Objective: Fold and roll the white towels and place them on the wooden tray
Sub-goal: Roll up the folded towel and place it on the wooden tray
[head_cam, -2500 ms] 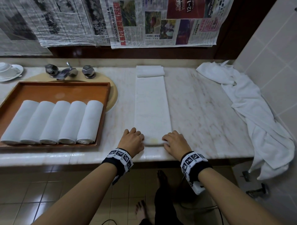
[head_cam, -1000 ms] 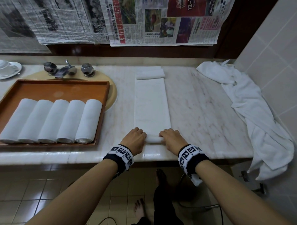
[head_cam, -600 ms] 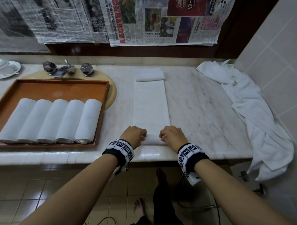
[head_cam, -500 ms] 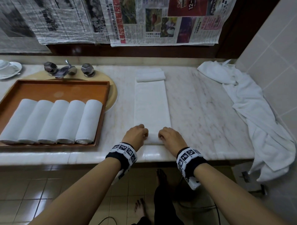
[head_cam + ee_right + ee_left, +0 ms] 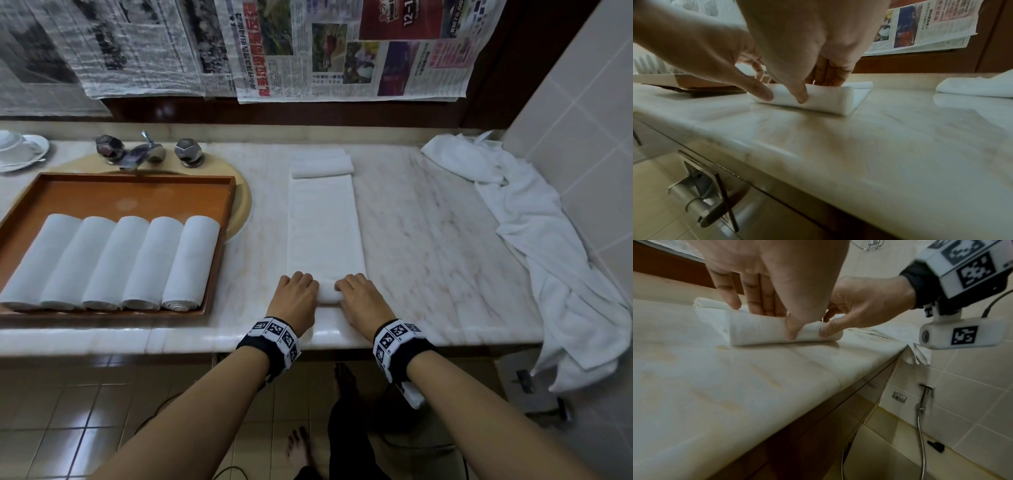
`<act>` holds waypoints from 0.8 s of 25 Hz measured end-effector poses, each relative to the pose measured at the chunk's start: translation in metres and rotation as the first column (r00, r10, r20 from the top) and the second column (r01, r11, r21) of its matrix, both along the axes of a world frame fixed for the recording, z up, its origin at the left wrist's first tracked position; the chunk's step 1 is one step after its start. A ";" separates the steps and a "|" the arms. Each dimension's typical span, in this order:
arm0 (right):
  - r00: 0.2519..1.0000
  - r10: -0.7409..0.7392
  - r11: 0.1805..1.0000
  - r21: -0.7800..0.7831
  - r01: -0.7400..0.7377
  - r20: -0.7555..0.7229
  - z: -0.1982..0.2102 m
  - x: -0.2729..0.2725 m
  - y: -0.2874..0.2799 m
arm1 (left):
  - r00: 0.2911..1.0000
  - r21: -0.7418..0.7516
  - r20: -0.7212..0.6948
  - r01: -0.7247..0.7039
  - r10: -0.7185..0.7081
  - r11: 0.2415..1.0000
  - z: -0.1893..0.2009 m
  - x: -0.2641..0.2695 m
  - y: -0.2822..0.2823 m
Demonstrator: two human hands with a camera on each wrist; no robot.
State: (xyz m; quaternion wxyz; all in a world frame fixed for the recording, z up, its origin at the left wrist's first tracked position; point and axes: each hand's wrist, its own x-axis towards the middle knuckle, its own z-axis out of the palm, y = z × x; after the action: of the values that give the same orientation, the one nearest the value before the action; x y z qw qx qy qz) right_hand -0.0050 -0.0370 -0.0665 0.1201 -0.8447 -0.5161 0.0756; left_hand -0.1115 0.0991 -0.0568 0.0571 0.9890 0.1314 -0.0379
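- Hands first: left hand (image 5: 295, 298) and right hand (image 5: 363, 298) both curl over the rolled near end of the folded towel (image 5: 324, 222), thumbs pressed on its front.
- Its flat strip lies on the marble surface (image 5: 428, 240).
- Left of it, the wooden tray (image 5: 137, 192) holds five rolled towels (image 5: 113, 260).
- Farthest sits what looks like another folded towel (image 5: 322, 163).

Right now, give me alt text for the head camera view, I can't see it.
Both hands, left hand and right hand, roll a folded white towel on a marble counter. Beside them, a wooden tray holds five rolled towels.
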 end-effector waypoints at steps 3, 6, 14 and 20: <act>0.999 0.041 0.996 -0.075 -0.043 -0.034 0.005 0.006 -0.003 | 1.000 0.025 0.003 0.016 -0.016 1.000 -0.001 -0.005 0.001; 0.989 0.055 0.991 -0.112 -0.071 -0.137 0.012 0.009 -0.008 | 0.999 -0.036 -0.038 0.015 -0.016 0.999 0.000 -0.012 0.003; 0.989 0.074 0.990 0.111 -0.088 0.127 0.006 -0.016 -0.011 | 0.990 0.044 -0.133 -0.042 0.047 0.998 0.008 -0.007 -0.001; 0.976 0.148 0.986 0.052 -0.158 0.157 0.004 -0.016 -0.011 | 0.997 -0.046 0.073 -0.006 0.009 0.999 0.009 -0.005 -0.006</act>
State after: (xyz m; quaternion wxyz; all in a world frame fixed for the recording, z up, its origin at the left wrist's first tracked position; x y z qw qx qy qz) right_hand -0.0213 -0.0481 -0.0627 0.1014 -0.8013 -0.5896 0.0032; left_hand -0.1163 0.0931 -0.0482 0.0845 0.9876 0.1321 -0.0044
